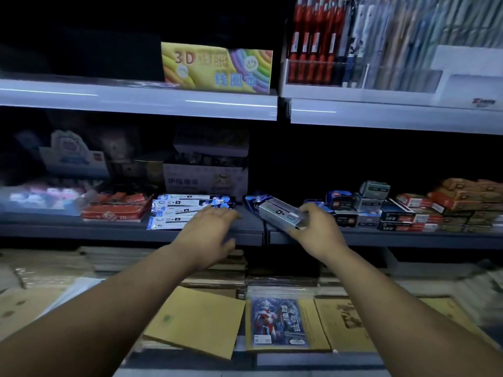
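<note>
The dark shelf (249,231) carries flat blue-white packets (174,210), a red carton (114,210) beside them, and stacked small boxes (394,213).

shelf (109,230): packs (185,210) left | box (283,214) over middle | cartons (367,210) right | card pack (277,322) near, below shelf | envelope (196,319) left of it

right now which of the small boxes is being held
The grey box gripped in the right hand, tilted above the shelf; the other boxes lie stacked on it, further right.
</note>
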### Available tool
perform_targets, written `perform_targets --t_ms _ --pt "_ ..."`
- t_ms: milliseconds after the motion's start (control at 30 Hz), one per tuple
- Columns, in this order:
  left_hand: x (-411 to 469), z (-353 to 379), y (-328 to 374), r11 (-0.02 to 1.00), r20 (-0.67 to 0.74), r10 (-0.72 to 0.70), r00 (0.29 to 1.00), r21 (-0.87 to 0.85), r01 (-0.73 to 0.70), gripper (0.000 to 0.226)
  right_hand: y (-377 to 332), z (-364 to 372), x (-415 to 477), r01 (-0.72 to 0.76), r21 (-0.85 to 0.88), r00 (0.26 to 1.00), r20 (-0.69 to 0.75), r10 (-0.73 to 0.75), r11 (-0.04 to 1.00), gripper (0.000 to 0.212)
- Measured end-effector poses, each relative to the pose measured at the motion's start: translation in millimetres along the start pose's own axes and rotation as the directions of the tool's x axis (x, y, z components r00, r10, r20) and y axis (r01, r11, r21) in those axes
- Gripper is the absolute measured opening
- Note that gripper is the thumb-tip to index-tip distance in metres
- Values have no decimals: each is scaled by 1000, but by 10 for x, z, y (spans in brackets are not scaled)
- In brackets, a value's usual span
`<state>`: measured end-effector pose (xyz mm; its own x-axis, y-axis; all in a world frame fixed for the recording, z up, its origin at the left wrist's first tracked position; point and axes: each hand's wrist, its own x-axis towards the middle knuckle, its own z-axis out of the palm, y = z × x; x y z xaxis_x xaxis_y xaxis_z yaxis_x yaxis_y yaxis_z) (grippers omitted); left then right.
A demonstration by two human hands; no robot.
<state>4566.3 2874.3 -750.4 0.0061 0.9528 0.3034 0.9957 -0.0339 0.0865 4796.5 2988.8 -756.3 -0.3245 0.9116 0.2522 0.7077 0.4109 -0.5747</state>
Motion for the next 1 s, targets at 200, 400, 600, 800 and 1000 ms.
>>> perform_targets --t_ms 200,400,600,800,1000 --pt "-74 -126 293 995 -157 73 985 -61 -84 64 -81 -386 -330 169 38 986 -9 -168 985 59" --pt "-174 -214 480 988 -233 95 968 -98 -121 82 -389 -490 -599 309 0 948 82 -308 951 64" --pt "-550 -125 186 970 -192 -68 979 -241 20 68 -790 -202 -672 459 -134 883 180 -434 878 69" --pt "-1013 172 -452 869 -272 -386 881 -427 250 56 -1054 366 -483 479 -63 873 143 -467 876 63" --pt "-1246 542 -894 690 -338 -666 665 -619 375 51 -1220 961 -49 453 -51 889 99 -447 890 45"
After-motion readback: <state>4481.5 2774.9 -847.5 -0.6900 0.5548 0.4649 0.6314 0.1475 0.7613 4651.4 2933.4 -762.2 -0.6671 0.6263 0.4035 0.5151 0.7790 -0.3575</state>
